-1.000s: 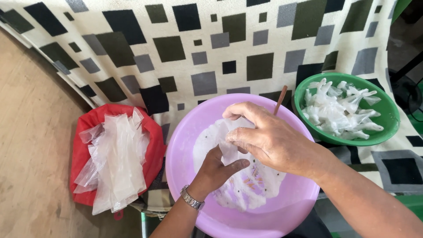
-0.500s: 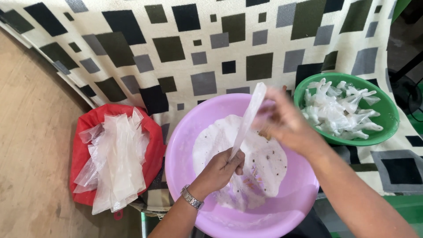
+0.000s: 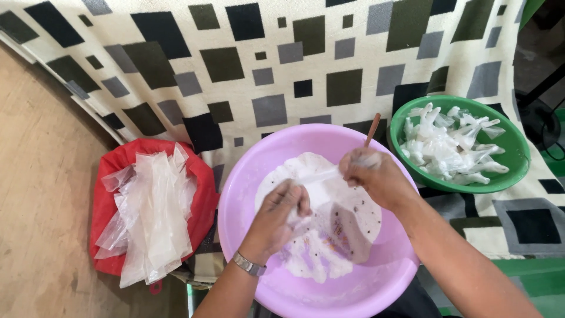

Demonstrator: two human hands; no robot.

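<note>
A cream cloth [image 3: 176,35] patterned with black, grey and olive squares covers the surface, a bare tan floor [image 3: 41,206] lies to the left under even daylight, and green flooring [image 3: 529,277] shows at lower right.

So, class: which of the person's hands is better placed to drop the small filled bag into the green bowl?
Probably the right hand: it pinches the small bag and sits nearest the green bowl; the left hand is farther.
</note>
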